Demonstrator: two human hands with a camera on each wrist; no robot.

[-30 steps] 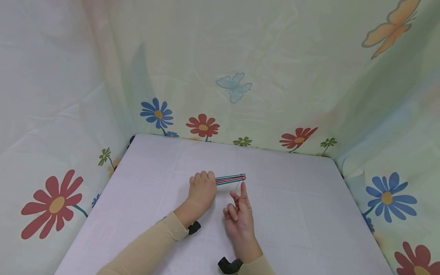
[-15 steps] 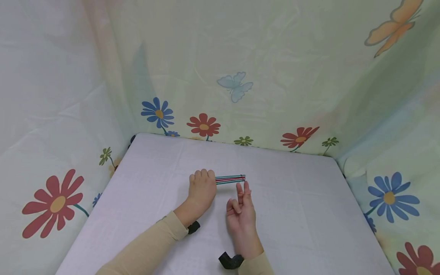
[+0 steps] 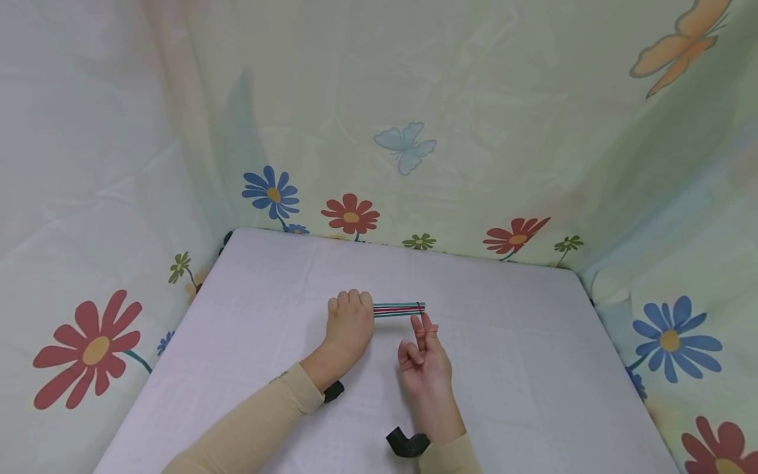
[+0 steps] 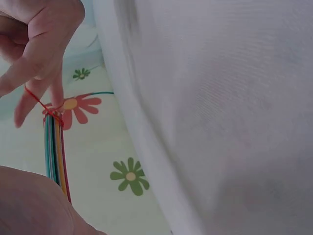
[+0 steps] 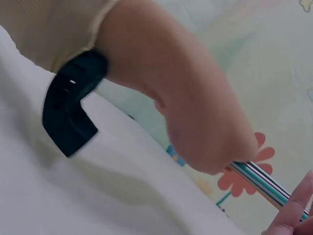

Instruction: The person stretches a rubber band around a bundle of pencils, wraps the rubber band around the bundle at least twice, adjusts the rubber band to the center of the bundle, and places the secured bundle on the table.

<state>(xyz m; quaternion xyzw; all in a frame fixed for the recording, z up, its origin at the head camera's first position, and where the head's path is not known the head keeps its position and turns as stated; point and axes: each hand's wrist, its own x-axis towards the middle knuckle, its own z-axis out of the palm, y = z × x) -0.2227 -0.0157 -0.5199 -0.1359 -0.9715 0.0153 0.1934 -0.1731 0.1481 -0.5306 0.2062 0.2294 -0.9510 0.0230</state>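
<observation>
My left hand (image 3: 349, 326) grips a bundle of thin coloured sticks (image 3: 393, 310), held level above the table. Teal, black, orange and dark red sticks show in the left wrist view. A thin red elastic band (image 4: 57, 117) goes around their free end and stretches to the fingers of my right hand (image 3: 429, 375). Two of that hand's fingers point up at the bundle's end, fairly straight, with the band across them; other fingers are bent. One fingertip (image 4: 57, 102) is at the stick ends. My left fist hides the bundle's other end.
A white cloth covers the table (image 3: 503, 355). Behind and beside it hangs a pale curtain (image 3: 474, 131) printed with flowers and butterflies. A black wrist mount (image 3: 407, 442) sits at the right wrist.
The right hand has shifted slightly right, and a second finger has straightened up beside the first. The stretched strand below the bundle no longer shows. The left hand keeps its grip almost still.
</observation>
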